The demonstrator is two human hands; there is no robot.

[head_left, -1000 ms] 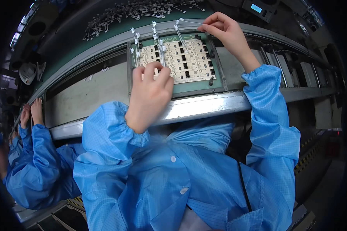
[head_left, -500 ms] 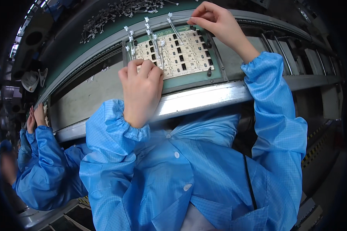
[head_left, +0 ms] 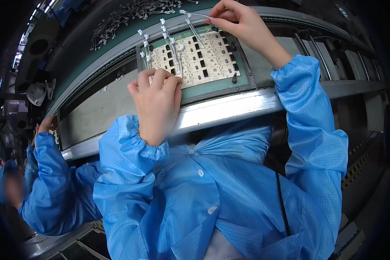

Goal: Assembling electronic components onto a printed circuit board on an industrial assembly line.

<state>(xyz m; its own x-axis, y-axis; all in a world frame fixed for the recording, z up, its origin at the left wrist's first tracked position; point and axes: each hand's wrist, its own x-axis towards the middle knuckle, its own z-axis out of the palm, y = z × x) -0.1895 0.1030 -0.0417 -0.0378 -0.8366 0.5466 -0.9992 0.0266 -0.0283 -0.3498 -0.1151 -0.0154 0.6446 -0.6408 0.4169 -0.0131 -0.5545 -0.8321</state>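
A cream circuit board panel (head_left: 212,65) with black parts lies in a green carrier (head_left: 212,90). Several white wire leads (head_left: 164,28) with small connectors stand up from its left and middle. At the panel's far edge, my right hand (head_left: 242,27) is closed, pinching the end of a white wire lead (head_left: 198,14) between thumb and forefinger. The lead's connector end points left, above the standing leads. My left hand (head_left: 157,96) rests over the panel's near left corner, fingers curled down onto it. Its fingertips are hidden, as is whatever they grip.
A heap of white wire leads (head_left: 138,13) lies on the green surface beyond the conveyor. A shiny metal rail (head_left: 229,106) runs along the near side. At the left are a co-worker's hand (head_left: 47,124) and blue sleeve (head_left: 52,177), near a white device (head_left: 36,94).
My right hand has moved slightly left and away from me, carrying the lead; its connector end has shifted left. My left hand stays at the panel corner. The co-worker's hands have moved.
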